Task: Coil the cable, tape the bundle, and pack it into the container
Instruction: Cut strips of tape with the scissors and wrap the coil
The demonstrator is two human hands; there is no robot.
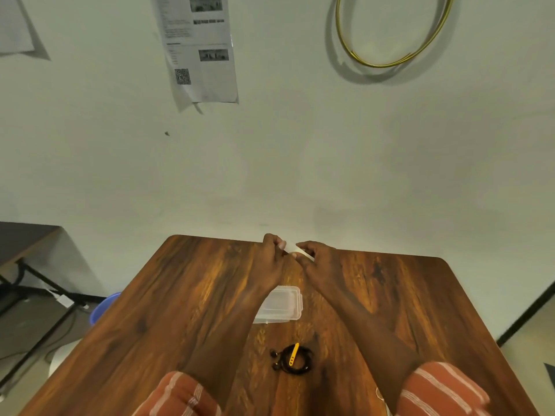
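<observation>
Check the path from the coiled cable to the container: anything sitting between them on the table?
Nothing visible lies on the bare wood between the coiled cable and the clear container. The container's lid looks closed, and the left forearm crosses above its left edge. Both hands are up at the table's far edge on a white tape roll.

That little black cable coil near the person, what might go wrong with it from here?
The coiled cable lies loose on the table, bound only by a yellow tie, so it might spring open when lifted. Both hands, left hand and right hand, are busy with the white tape roll. The clear container looks small, so fitting may be tight.
</observation>
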